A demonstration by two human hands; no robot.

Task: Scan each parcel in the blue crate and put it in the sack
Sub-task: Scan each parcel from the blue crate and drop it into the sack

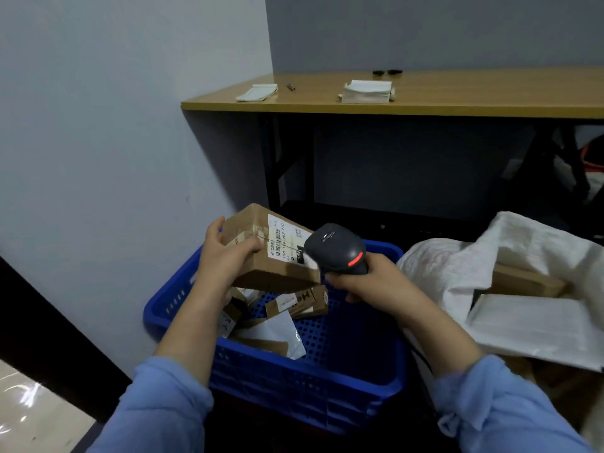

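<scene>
My left hand (222, 256) grips a brown cardboard parcel (271, 253) by its left end and holds it above the blue crate (294, 380). A white shipping label faces up on the parcel. My right hand (366, 282) grips a black barcode scanner (336, 248) with a red light on its head, and the head points at the label from close by. Several small boxes (297, 302) and a white mailer (277, 335) lie in the crate. The white woven sack (457, 273) stands open to the right of the crate, with cardboard boxes (523, 282) and a padded envelope inside.
A wooden table (457, 96) runs along the back, with paper stacks (366, 91) and small dark items on it. Dark space lies under the table. A pale wall closes the left side. The scanner's cable runs down by the crate's right edge.
</scene>
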